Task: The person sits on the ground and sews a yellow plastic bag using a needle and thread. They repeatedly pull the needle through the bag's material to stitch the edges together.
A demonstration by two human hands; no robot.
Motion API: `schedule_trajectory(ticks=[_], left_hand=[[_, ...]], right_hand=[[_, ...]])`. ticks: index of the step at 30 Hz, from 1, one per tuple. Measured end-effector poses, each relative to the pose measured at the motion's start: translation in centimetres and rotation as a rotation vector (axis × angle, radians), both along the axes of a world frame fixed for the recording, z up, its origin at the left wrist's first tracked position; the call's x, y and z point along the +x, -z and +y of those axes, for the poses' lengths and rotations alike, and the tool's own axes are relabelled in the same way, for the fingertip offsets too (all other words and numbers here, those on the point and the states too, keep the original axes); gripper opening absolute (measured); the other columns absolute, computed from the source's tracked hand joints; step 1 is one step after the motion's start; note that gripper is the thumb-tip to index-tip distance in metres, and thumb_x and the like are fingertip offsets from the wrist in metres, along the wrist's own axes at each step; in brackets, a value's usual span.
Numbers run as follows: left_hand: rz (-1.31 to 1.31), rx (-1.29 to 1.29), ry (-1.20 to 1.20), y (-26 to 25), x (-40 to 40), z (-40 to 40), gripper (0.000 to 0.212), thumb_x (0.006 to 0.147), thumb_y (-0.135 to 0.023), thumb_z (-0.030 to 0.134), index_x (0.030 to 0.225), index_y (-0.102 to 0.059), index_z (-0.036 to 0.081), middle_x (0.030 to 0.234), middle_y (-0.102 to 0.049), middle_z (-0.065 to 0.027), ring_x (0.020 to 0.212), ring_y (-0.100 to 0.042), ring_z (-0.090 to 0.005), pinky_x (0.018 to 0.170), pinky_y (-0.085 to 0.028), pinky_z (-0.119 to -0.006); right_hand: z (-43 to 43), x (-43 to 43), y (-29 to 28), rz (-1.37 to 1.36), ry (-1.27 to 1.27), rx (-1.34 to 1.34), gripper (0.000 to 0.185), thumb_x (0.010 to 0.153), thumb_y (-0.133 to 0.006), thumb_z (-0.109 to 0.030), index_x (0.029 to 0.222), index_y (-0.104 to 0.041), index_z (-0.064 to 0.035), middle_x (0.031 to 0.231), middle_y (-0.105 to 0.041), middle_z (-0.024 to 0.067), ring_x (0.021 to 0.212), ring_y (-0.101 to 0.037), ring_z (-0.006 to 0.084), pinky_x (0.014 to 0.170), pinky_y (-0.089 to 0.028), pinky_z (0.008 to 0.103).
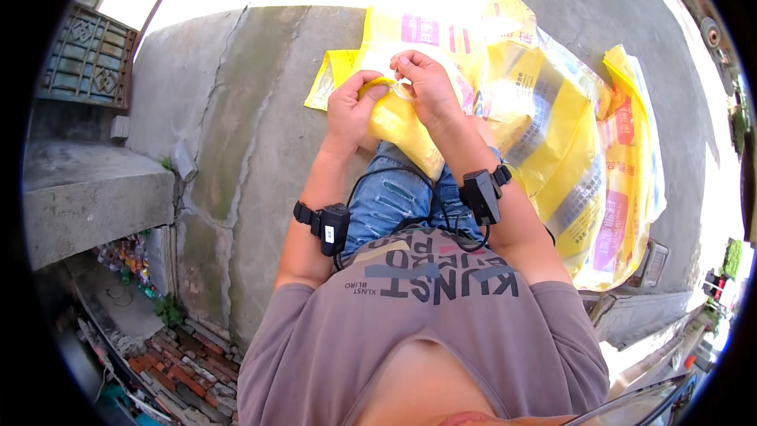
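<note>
A yellow woven plastic sack (pixel 405 133) lies over my knees. My left hand (pixel 349 106) pinches its gathered edge between thumb and fingers. Just to the right, my right hand (pixel 430 86) grips a thin white string (pixel 403 93) with thumb and forefinger. The string forms a small loop beside the sack's edge, close to both hands. Whether it passes through the sack cannot be made out. More printed yellow sacking (pixel 550 130) spreads in folds to my right, and a further part with pink printing (pixel 420 29) lies beyond my hands in bright sun.
Black devices with straps sit on my left wrist (pixel 332 229) and right wrist (pixel 482 195), joined to a black cable (pixel 390 170). Cracked concrete ground (pixel 284 148) surrounds me. At left are a concrete ledge (pixel 97 201), a metal gate (pixel 89 56) and stacked bricks (pixel 183 367).
</note>
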State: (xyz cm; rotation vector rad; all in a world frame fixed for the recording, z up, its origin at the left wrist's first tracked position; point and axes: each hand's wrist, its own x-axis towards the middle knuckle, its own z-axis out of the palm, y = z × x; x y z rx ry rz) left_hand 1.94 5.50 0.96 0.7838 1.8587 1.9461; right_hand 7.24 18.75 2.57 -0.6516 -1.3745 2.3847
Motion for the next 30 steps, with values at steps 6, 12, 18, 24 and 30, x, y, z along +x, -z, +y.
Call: schedule_trajectory(ticks=[6, 12, 18, 24, 30], left_hand=[[0.019, -0.073, 0.04, -1.0, 0.5, -0.6, 0.011, 0.083, -0.062, 0.005, 0.094, -0.062, 0.003, 0.083, -0.062, 0.0002, 0.075, -0.055, -0.0066, 0.068, -0.044, -0.02], [0.109, -0.076, 0.01, -1.0, 0.2, -0.5, 0.013, 0.081, -0.062, 0.005, 0.093, -0.062, 0.002, 0.082, -0.063, -0.0029, 0.078, -0.057, -0.0095, 0.071, -0.046, -0.023], [0.066, -0.002, -0.02, -0.9, 0.6, -0.5, 0.013, 0.08, -0.063, 0.005, 0.093, -0.062, 0.002, 0.085, -0.063, -0.0022, 0.079, -0.058, -0.0095, 0.072, -0.046, -0.023], [0.03, 0.046, 0.028, -0.9, 0.8, -0.3, 0.012, 0.08, -0.062, 0.0, 0.092, -0.061, 0.002, 0.086, -0.063, -0.0017, 0.08, -0.057, -0.009, 0.074, -0.046, -0.022], [0.119, 0.055, 0.248, -1.8, 2.0, -1.4, 0.011, 0.081, -0.06, -0.002, 0.091, -0.061, 0.001, 0.089, -0.063, -0.0026, 0.082, -0.058, -0.0097, 0.075, -0.047, -0.021]], right_hand=[[-0.2, 0.4, -0.3, 0.093, -0.093, 0.061, 0.01, 0.088, -0.055, -0.012, 0.079, -0.059, -0.0082, 0.068, -0.052, -0.0037, 0.06, -0.043, 0.0028, 0.053, -0.033, 0.0176], [-0.4, -0.2, 0.6, 0.019, 0.019, -0.005, 0.011, 0.087, -0.056, -0.012, 0.078, -0.059, -0.0063, 0.069, -0.053, -0.0027, 0.056, -0.041, 0.003, 0.05, -0.032, 0.0163], [-0.4, 0.4, -0.2, 0.061, -0.037, -0.029, 0.012, 0.089, -0.054, -0.012, 0.078, -0.057, -0.007, 0.069, -0.053, -0.0018, 0.059, -0.043, 0.0034, 0.053, -0.034, 0.017], [-0.8, 0.9, -1.1, 0.141, -0.109, 0.101, 0.011, 0.092, -0.049, -0.014, 0.082, -0.051, -0.0082, 0.069, -0.052, -0.0009, 0.061, -0.043, 0.0054, 0.056, -0.036, 0.019], [8.9, -0.2, 0.5, 0.34, 0.41, -0.457, 0.013, 0.095, -0.039, -0.011, 0.085, -0.045, -0.0094, 0.069, -0.052, 0.0022, 0.053, -0.04, 0.0084, 0.044, -0.03, 0.021]])
